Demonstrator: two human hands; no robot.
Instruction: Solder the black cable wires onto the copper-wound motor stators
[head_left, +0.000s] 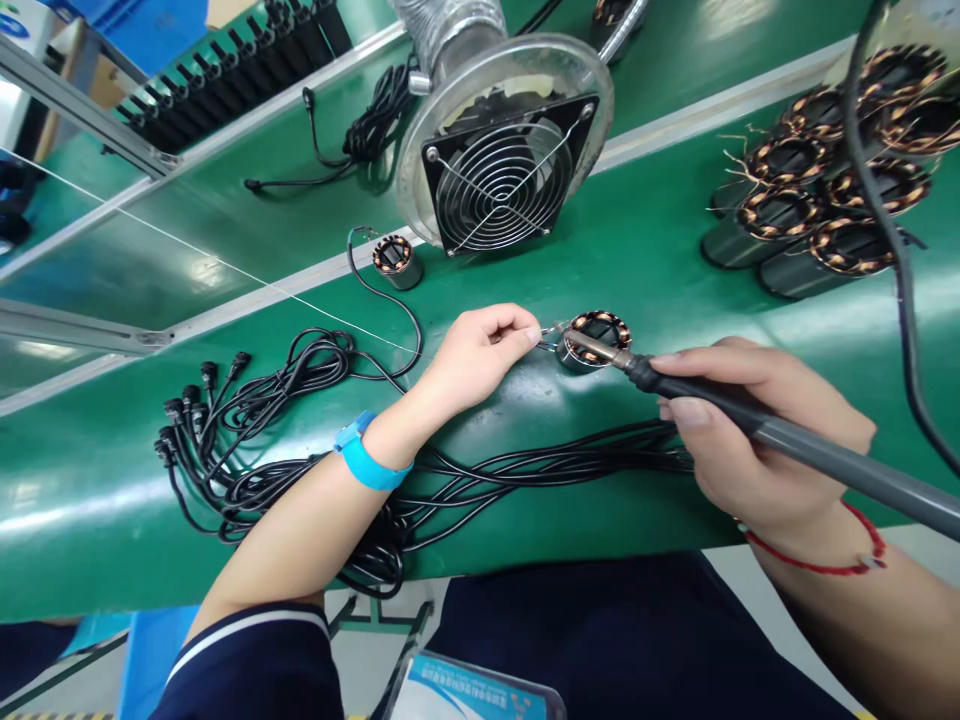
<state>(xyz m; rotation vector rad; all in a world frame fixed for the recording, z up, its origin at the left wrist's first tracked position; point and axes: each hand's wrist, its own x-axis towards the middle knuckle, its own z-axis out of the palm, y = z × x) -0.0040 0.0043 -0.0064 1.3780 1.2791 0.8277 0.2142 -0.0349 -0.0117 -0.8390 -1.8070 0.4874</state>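
1. The left hand (484,350) pinched thin, dark wire ends (550,346) between thumb and fingers.
2. The right hand (757,420) grasped a soldering iron with a grey-and-black handle (795,443), its fingers closed around the grip.
3. The short, cylindrical metal stator with copper windings (576,360) stood upright between the 2 hands on the green work surface (660,320).
4. The iron's metal tip lay across the stator's top at the left; contact could not be determined.
5. The round, silver-rimmed fan with a wire guard (502,195) was positioned beyond the stator.
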